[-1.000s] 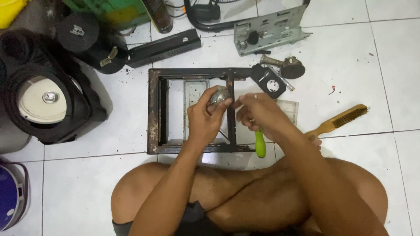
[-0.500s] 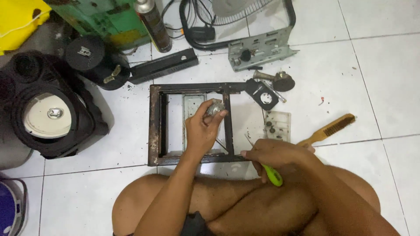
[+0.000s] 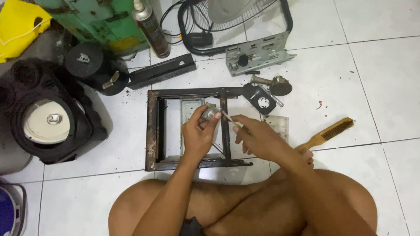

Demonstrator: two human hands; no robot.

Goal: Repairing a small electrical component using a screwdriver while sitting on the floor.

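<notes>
sitting cross-legged on a white tiled floor, a person works over a rusty rectangular metal frame [image 3: 152,131] lying flat in front of their legs. the left hand [image 3: 199,133] is closed around a small grey metal fitting [image 3: 209,112], holding it up just above the frame's middle bar. the right hand [image 3: 258,137] has come back up from beside the knee, where half a second ago it was gripping a green-handled screwdriver; now its fingers pinch that tool, and the thin shaft [image 3: 227,117] points left with its tip touching the fitting. the green handle is hidden inside the hand. so the tool has been fetched and brought to the part, and work on the fitting appears to be under way. nearby on the floor lie a wooden-handled wire brush [image 3: 330,132] to the right, a spray can [image 3: 151,28] at the top, a grey metal bracket [image 3: 258,54], and a black round burner housing [image 3: 46,124] at far left.
</notes>
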